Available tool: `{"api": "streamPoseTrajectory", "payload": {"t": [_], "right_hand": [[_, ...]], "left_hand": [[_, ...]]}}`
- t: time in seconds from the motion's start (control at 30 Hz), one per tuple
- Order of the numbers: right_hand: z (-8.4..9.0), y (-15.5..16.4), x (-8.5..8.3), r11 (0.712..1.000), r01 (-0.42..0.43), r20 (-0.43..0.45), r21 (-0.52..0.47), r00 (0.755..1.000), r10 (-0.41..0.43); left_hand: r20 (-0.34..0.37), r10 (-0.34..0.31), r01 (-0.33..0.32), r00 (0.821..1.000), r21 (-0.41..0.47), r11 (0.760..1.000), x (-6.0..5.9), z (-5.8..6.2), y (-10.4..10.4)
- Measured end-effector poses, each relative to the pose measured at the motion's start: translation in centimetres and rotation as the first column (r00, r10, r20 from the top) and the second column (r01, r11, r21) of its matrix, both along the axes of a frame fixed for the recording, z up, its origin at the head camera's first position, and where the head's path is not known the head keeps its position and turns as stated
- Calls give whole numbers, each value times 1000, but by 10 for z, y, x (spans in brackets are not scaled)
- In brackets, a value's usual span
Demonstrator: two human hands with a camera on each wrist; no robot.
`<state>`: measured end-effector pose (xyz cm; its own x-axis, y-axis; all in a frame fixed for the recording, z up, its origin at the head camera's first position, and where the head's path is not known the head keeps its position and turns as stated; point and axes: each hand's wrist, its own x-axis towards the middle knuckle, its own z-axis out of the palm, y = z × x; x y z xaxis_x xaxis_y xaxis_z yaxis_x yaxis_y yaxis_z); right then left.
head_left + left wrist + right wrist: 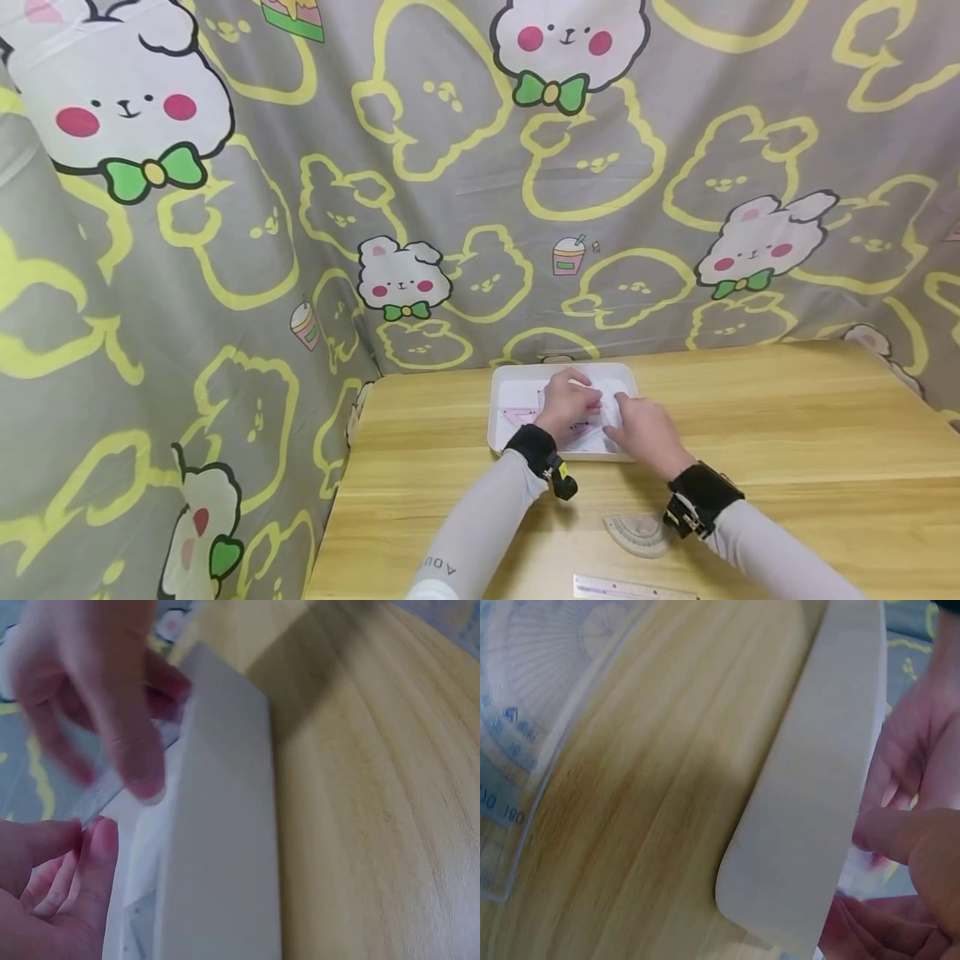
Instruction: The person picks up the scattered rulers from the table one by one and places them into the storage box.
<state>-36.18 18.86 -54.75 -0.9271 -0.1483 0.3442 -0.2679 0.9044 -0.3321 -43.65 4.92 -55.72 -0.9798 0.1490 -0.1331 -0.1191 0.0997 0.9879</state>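
Both hands are at the white tray. My left hand point(567, 404) reaches over its middle, and my right hand point(651, 433) is at its right part. Between them is a thin, clear plastic piece point(109, 799); its exact kind cannot be told. In the left wrist view, the left thumb and fingers pinch its lower end. The right hand, blurred there, has its fingers curled about the other end. Inside the white tray point(502, 383), pink-marked set squares point(517, 415) lie to the left of the hands, partly covered by the left hand.
A clear protractor point(637, 535) lies on the wooden table point(420, 492) in front of the tray, near the right wrist. Closer to the front edge of view is a clear ruler point(630, 588). Patterned curtain point(480, 192) hangs behind and on the left.
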Motion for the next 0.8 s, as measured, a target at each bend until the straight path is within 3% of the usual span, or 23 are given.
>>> {"api": "streamPoseTrajectory", "payload": {"t": [0.1,0.3,0.6,0.8], "right_hand": [[-5,-3,0,999,-10,-44,37,999,12],[-12,-4,-1,999,-9,-39,44,999,11],[-15,-8,2,995,1,-64,100,998,5],[-19,-12,4,991,1,-139,132,990,17]], "left_hand": [[-20,-15,14,1000,-79,997,1,-7,9],[-95,-29,7,995,-226,974,2,-14,19],[-131,-49,8,990,-295,955,-2,-15,28],[-177,-54,-20,983,-392,920,-1,-17,31]]}}
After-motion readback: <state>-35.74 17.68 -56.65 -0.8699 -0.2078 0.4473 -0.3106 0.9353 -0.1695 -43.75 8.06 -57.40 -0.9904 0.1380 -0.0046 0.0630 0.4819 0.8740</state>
